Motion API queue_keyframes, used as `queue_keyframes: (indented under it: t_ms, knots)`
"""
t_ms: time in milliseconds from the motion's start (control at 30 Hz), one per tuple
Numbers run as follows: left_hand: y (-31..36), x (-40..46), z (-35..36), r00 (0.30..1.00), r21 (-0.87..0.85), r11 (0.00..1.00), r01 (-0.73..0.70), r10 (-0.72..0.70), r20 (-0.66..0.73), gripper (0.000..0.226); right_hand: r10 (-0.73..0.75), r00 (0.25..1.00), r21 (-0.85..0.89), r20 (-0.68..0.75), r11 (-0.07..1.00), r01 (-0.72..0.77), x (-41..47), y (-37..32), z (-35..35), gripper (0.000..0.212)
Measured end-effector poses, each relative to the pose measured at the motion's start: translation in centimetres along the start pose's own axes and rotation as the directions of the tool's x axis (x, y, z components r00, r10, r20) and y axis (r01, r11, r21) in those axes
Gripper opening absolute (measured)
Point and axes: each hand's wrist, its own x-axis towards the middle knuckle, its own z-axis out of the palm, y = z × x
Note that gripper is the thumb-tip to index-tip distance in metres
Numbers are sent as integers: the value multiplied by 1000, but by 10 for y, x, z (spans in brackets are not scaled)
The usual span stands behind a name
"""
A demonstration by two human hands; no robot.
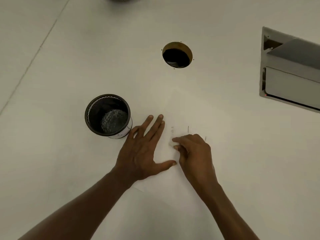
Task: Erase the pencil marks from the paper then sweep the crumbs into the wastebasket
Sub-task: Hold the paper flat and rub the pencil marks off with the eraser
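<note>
A: Why is the left hand (143,149) spread out like that?

B: Its fingers lie straight and flat on the paper (187,110), thumb stretched toward the other hand. I'd judge it pins the sheet so rubbing won't drag it across the surface (69,58).

A: And the right hand (194,149)?

B: Its fingers are curled, pinching a small white eraser (171,143) at the fingertips and pressing it onto the paper, just right of the left thumb. Most of the eraser is hidden.

A: Where are the pencil marks (188,129)?

B: Just beyond the right hand. I count 2 thin strokes, plus 1 faint smudge (172,130) beyond the eraser, possibly crumbs. Erasing looks unfinished.

A: And the wastebasket (107,115)?

B: 1 black mesh cup, just left of the left hand's fingers, upright and open, probably kept near for sweeping.

A: Anything else?

B: 1 round hole (177,54) in the surface, well beyond both hands, and 1 grey hatch (292,71), its flap raised, far to the right. So 2 hands, 1 sheet, 1 eraser.
</note>
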Motion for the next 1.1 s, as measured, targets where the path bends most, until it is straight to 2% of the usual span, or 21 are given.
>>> queue_keyframes:
  t_ms: [167, 333, 500, 633, 800, 967, 1100]
  knots:
    - [1, 0, -1, 1000, 13, 1000, 9, -9, 10, 111, -29, 995, -8, -96, 1000, 28, 54, 8, 2, 25]
    - [2, 0, -2, 1000, 15, 1000, 13, -13, 10, 112, -15, 998, 13, -56, 1000, 15, -6, -2, -1, 33]
    - [2, 0, -1, 1000, 20, 1000, 14, -14, 10, 113, -13, 992, 21, -125, 1000, 16, 55, 4, 8, 25]
    - [2, 0, -2, 1000, 21, 1000, 18, -18, 14, 111, 16, 996, 20, -83, 1000, -15, 0, -3, 8, 31]
    - [3, 0, -2, 1000, 23, 1000, 19, -19, -2, 112, 9, 987, 10, -162, 1000, -7, 52, 6, 11, 25]
    - [2, 0, -2, 1000, 22, 1000, 20, -20, -3, 112, 10, 993, 33, -118, 999, -7, 2, -3, 7, 27]
    - [2, 0, -2, 1000, 23, 1000, 16, -16, -3, 112, 5, 984, -8, -180, 1000, -7, 56, 3, 9, 23]
